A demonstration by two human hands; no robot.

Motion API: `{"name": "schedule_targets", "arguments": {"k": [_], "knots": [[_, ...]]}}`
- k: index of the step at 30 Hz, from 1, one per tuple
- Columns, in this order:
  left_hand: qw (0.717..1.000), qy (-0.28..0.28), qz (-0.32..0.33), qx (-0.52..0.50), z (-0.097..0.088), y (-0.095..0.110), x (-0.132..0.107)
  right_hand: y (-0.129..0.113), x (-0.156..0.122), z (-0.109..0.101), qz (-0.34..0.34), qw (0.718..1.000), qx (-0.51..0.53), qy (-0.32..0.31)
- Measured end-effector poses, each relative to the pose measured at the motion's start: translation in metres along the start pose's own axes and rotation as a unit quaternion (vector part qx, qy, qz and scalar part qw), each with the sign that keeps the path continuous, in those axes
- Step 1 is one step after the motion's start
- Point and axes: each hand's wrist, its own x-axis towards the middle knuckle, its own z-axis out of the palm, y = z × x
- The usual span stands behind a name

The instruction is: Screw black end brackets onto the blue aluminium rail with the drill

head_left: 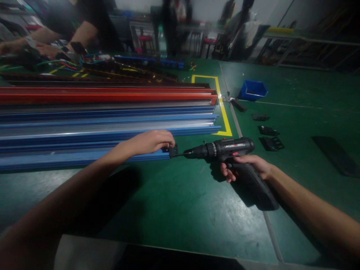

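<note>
Drill, right of blue rail.
Our right fingers grip it, left fingers pinch the black bracket; tilting could slip the bit.

Red stools, pale wall

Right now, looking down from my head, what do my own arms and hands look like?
Your left hand and right hand wear no gloves. No sleeve covers the left forearm or right forearm, and no watch or bracelet shows. The lower left is too dark to judge sleeves higher up.
</note>
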Motion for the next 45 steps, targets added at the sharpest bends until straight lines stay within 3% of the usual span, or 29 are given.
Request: {"name": "schedule_targets", "arguments": {"k": [27,45], "knots": [[1.000,0.004,-0.001,-0.009,-0.0018,0.0025,-0.0002,0.0020,-0.0004,-0.0018,-0.018,0.999,-0.043,0.005],[1.000,0.005,-0.003,-0.010,-0.0016,0.0042,0.0003,0.0053,-0.0016,0.0018,-0.008,0.999,-0.015,0.030]]}}
